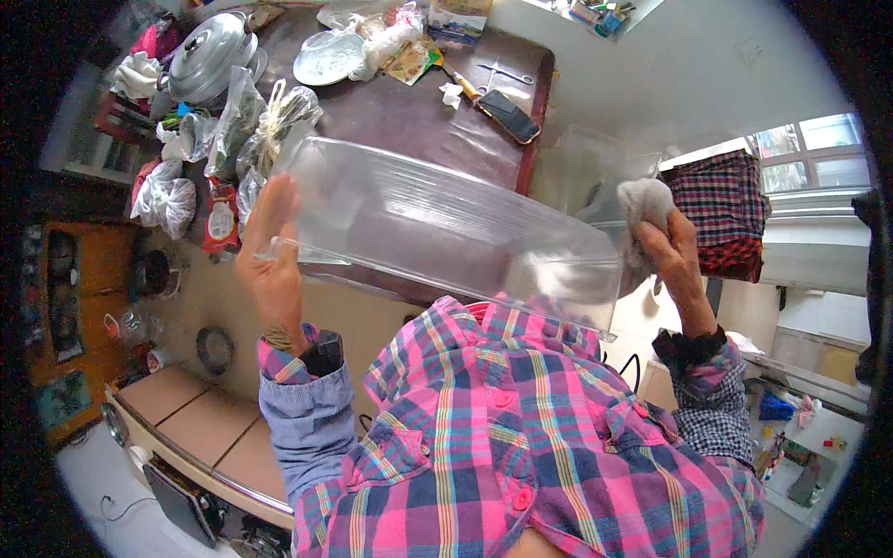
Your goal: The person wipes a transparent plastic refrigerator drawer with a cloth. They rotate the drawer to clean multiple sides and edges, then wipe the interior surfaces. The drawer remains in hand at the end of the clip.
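A long clear plastic bin (432,216) with ribbed walls is held up in front of my chest, tilted down to the right. My left hand (275,237) grips its left end, the thumb side against the end wall. In my right hand (673,251) is a bunched grey-white cloth (642,199), close by the bin's right end. Whether the cloth touches the plastic cannot be made out. Behind that end, another clear plastic piece (593,167) shows faintly. The dark brown table (391,111) lies beyond and partly under the bin.
A smartphone (509,116), scissors (499,72) and a white plate (329,59) lie on the table. A lidded metal pot (209,59) and several plastic bags (241,122) crowd its left side. Checked fabric (718,202) is at the right, a tiled counter (209,418) lower left.
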A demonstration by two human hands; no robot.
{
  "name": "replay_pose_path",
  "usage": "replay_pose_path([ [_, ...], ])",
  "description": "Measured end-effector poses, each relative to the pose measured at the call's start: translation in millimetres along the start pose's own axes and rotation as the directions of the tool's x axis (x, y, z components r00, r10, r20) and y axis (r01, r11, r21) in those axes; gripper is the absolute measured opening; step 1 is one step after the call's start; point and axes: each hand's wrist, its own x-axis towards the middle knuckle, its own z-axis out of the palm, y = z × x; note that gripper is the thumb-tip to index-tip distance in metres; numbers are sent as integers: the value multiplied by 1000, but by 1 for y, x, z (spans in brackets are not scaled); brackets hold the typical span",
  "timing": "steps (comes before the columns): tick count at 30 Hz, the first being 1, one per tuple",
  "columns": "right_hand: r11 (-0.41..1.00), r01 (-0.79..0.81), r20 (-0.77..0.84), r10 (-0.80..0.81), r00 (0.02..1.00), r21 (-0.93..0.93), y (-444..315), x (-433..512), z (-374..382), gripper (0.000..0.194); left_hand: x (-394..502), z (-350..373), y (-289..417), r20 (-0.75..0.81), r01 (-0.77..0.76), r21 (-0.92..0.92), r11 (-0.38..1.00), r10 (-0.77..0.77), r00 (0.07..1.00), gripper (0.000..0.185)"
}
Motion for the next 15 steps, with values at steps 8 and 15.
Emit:
replay_pose_path([
  [8, 997, 81, 516, -69, 854, -1, -14, 29, 25, 56, -46, -16, 18, -287, -104, 494, 863, 275, 918, 67],
  [15, 999, -6, 560, -16, 828, 36, -7, 30, 24, 62, -73, 29, 18, 213, 405, -606, 685, -351, 912, 58],
])
